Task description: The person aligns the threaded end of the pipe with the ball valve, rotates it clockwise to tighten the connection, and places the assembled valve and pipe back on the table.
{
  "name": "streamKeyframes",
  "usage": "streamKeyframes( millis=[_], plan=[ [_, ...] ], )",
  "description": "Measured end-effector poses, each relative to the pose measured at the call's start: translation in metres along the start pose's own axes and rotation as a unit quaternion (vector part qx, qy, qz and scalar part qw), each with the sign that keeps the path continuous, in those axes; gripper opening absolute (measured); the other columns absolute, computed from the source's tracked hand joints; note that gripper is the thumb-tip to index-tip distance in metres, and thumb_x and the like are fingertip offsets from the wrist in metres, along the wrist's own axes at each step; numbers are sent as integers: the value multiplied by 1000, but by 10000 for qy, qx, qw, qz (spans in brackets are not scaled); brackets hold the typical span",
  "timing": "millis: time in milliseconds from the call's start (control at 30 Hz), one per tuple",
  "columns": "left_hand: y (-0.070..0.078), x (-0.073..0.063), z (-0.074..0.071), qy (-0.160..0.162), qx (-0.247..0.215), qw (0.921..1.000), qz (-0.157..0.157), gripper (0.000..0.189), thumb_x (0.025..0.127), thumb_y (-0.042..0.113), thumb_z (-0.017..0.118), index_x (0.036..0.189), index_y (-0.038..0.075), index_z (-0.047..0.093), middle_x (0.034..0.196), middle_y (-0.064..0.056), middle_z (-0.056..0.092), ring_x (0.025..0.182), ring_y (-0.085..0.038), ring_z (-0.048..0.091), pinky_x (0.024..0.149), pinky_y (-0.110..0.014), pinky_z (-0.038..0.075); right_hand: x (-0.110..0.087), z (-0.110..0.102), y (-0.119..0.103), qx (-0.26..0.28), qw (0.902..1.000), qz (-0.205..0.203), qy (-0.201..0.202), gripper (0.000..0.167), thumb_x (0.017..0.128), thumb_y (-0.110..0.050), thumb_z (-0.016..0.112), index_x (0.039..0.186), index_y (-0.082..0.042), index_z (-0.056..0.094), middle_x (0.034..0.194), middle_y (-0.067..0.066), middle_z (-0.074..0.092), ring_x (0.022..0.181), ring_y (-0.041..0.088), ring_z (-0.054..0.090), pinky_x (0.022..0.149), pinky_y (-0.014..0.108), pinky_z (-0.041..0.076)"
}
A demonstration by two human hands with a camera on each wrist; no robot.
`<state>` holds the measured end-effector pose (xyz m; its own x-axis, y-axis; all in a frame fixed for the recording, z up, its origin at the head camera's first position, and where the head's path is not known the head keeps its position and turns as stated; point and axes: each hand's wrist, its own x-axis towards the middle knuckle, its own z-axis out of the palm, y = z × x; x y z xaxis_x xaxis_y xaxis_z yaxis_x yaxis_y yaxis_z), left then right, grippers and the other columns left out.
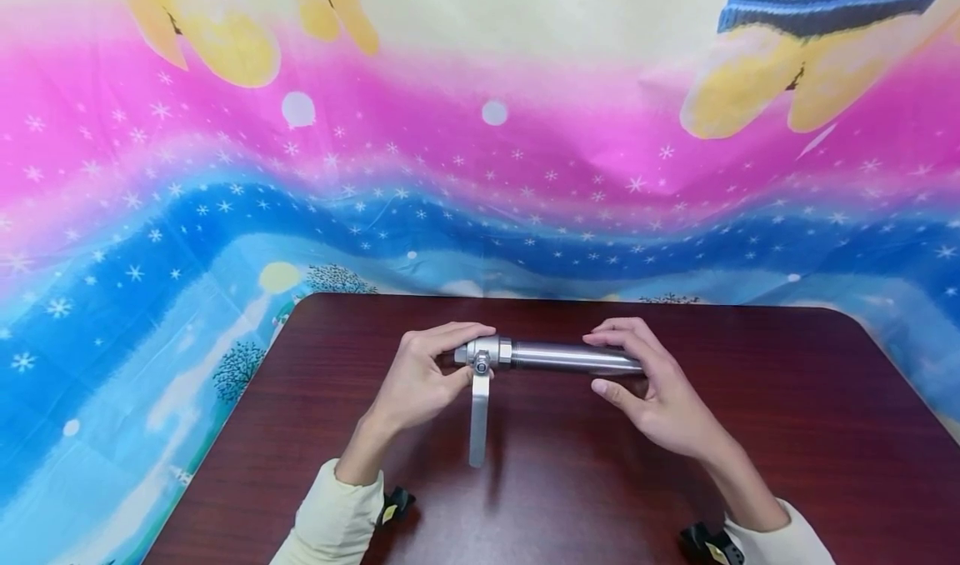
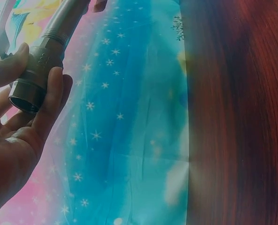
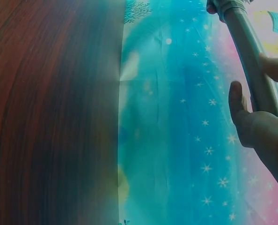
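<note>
A steel ball valve (image 1: 486,351) is screwed to the end of a shiny metal pipe (image 1: 566,357), which lies level from left to right above the table. Its flat lever handle (image 1: 478,423) points toward me. My left hand (image 1: 420,377) grips the valve body between thumb and fingers; the left wrist view shows the valve's open round end (image 2: 26,101) by the fingers. Around the pipe's right end is my right hand (image 1: 663,398), its fingers spread loosely. In the right wrist view a finger (image 3: 235,96) stands apart from the pipe (image 3: 253,61). The palm hides the pipe's tip.
Below the hands is a dark red-brown wooden table (image 1: 585,482) with rounded far corners. A colourful cloth (image 1: 450,173) with snowflakes hangs behind and beside it. Black straps (image 1: 397,505) sit at the wrists.
</note>
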<state>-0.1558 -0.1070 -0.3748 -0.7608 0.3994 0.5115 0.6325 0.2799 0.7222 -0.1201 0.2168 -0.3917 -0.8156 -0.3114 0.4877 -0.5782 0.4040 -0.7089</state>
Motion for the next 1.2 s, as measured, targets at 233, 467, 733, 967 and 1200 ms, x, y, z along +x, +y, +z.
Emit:
streamKeyframes(
  millis=[233,467,733,967,1200],
  plan=[
    [0,-1,-1,-31,-1,9999,-134,54,81,-15,72,129,10,79,125,-8,79,97,-15,68,75,-22,59,0,1,0,-59,9997,-154,152,54,84,19,77,126,-15,72,127,-2,55,105,5,60,74,17,54],
    [0,-1,-1,-54,24,9999,-150,54,81,-14,73,129,11,79,124,-8,80,97,-15,68,74,-22,59,0,0,2,-180,9992,-293,215,55,82,19,79,125,-14,74,124,-2,60,113,4,58,89,10,50],
    [0,-1,-1,14,123,9999,-56,54,81,-13,73,128,11,79,124,-7,80,101,-15,70,76,-25,60,2,0,0,-270,9991,-240,242,50,85,17,77,129,-8,74,128,-1,64,119,2,59,93,9,48],
    [0,-1,-2,27,144,9999,-30,53,81,-13,73,128,11,79,124,-7,80,101,-16,71,76,-28,61,3,-2,1,-291,9992,-223,153,51,90,14,74,133,-13,74,129,-1,67,115,3,60,90,14,46],
    [1,-1,-2,0,149,9999,13,53,80,-13,73,127,10,79,125,-8,79,99,-16,70,74,-23,59,3,-3,0,-293,9993,-234,10,53,94,11,71,138,-17,71,129,-2,67,112,4,61,91,17,44]
  ],
)
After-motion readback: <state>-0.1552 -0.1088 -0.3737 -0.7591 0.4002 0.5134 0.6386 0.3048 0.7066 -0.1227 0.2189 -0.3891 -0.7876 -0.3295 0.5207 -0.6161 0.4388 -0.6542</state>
